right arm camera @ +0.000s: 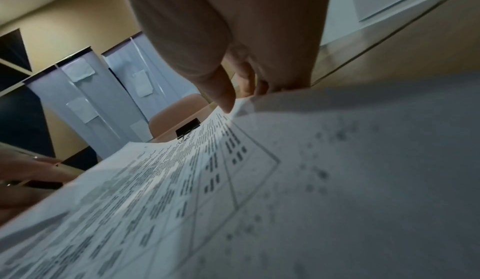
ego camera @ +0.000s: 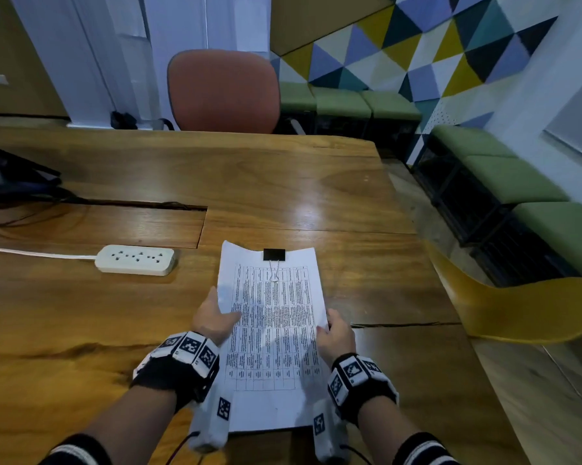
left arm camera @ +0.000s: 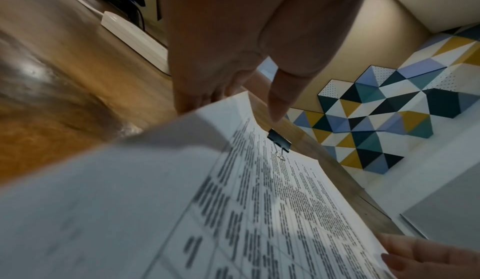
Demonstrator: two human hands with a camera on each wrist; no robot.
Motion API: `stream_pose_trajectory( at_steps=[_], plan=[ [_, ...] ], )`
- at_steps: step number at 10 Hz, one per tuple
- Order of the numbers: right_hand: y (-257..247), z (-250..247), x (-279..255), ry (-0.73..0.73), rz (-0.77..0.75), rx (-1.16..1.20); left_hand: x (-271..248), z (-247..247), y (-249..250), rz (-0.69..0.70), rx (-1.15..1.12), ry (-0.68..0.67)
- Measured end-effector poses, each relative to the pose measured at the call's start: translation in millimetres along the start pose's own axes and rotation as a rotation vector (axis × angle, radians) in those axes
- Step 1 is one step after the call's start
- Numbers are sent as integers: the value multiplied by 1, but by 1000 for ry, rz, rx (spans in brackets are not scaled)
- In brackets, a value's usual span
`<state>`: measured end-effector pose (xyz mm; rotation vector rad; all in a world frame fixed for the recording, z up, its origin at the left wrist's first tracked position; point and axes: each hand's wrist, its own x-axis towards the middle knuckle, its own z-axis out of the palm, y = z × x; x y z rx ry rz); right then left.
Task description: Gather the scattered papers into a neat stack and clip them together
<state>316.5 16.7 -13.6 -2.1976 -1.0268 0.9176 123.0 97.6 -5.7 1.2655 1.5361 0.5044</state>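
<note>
A stack of printed papers (ego camera: 272,330) with a table of text lies lengthwise over the near part of the wooden table (ego camera: 282,182). A black binder clip (ego camera: 274,255) clamps the middle of its far edge, with the wire handle folded onto the page. My left hand (ego camera: 227,312) grips the left edge, thumb on top and fingers underneath. My right hand (ego camera: 326,322) pinches the right edge the same way. The left wrist view shows the papers (left arm camera: 233,201), the binder clip (left arm camera: 279,140) and the left hand (left arm camera: 221,90). The right wrist view shows the papers (right arm camera: 285,180), the binder clip (right arm camera: 187,130) and the right hand (right arm camera: 241,98).
A white power strip (ego camera: 136,260) with its cable lies left of the papers. Dark cables and a monitor base (ego camera: 11,182) sit at the far left. An orange chair (ego camera: 224,92) stands behind the table, a yellow chair (ego camera: 517,313) at its right edge.
</note>
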Motion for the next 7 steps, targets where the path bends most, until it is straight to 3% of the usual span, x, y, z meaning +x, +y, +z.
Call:
stream_pose_trajectory(
  at_steps=[2,3,5,7],
  plan=[
    [7,6,-7,104,-1,-73,-1,-5,-5,-84,118,2],
    [8,3,-21,48,-23,-59,-7,-3,-8,-118,122,-26],
    [6,-16,-43,-32,-69,23,-13,-14,-12,-123,-65,-23],
    [16,-23,-59,45,-68,163,-39,-24,-18,-53,-202,5]
  ],
)
